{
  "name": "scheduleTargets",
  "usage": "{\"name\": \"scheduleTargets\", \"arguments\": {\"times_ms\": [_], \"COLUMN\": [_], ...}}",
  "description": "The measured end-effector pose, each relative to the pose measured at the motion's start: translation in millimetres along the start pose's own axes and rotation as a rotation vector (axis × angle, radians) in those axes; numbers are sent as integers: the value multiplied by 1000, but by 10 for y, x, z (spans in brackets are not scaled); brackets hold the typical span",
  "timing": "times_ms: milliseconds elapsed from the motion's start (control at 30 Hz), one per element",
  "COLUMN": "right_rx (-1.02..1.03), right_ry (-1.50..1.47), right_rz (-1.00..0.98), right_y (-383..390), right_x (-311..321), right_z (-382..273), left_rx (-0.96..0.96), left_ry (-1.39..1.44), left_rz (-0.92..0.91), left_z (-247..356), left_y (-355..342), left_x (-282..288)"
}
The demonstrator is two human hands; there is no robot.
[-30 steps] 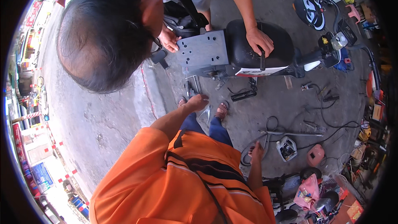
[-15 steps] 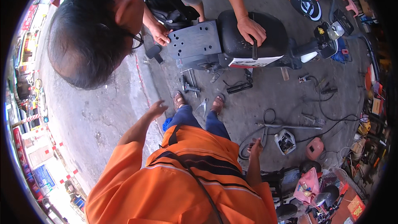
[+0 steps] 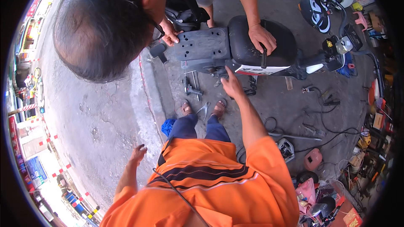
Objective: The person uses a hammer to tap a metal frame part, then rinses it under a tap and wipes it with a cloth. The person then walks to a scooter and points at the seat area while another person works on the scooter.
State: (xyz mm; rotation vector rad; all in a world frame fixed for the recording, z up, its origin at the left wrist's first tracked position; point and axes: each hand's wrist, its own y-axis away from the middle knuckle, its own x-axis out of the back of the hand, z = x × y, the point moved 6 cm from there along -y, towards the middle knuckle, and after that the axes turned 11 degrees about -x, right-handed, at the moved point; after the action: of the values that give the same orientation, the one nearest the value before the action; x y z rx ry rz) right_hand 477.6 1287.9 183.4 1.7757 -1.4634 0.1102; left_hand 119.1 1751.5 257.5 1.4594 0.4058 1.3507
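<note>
A small electric scooter stands crosswise ahead of me, with a black seat (image 3: pixel 263 42) and a flat dark rack plate with holes (image 3: pixel 203 44) behind it. My right hand (image 3: pixel 232 85) reaches forward, index finger stretched toward the scooter's side just below the joint of seat and rack; I cannot tell whether the fingertip touches. Nothing is in that hand. My left hand (image 3: pixel 138 153) hangs low at my left side, empty, fingers loosely apart, over the pavement. Another person's hand (image 3: pixel 263 38) rests on the seat, and their other hand (image 3: pixel 170 34) is at the rack's left corner.
A power drill (image 3: pixel 191 87) and a pair of pliers (image 3: pixel 204 108) lie near my feet. Blue cloth or cord (image 3: pixel 168 127) sits by the kerb. Cables, a cut-open jug (image 3: pixel 286 149) and a pink welding mask (image 3: pixel 313 159) are on the ground at right. The other person leans in at upper left.
My right hand has swung from low at my right up to the scooter's side, index finger out. My left hand has dropped back down and left. The other person's hands keep their places.
</note>
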Motion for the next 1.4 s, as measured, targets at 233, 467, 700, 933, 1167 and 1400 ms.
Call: {"name": "scheduleTargets", "arguments": {"times_ms": [233,467,700,933,1167,1400], "right_rx": [-75,-3,199,32,-93,-44], "right_ry": [344,483,626,732,662,582], "right_rz": [51,1,12,1,78,118], "right_y": [-586,-517,-419,-465,-601,-732], "right_x": [107,-18,-478,-437,-305,-289], "right_z": [-485,-779,-750,-886,-866,-825], "left_rx": [67,126,70,59,70,34], "left_ry": [235,285,325,280,332,331], "left_rz": [32,77,81,61,92,72], "left_z": [-696,-1092,-945,-1034,-1149,-1409], "left_y": [227,457,417,369,424,287], "left_x": [-137,-192,-75,-94,-108,-223]}}
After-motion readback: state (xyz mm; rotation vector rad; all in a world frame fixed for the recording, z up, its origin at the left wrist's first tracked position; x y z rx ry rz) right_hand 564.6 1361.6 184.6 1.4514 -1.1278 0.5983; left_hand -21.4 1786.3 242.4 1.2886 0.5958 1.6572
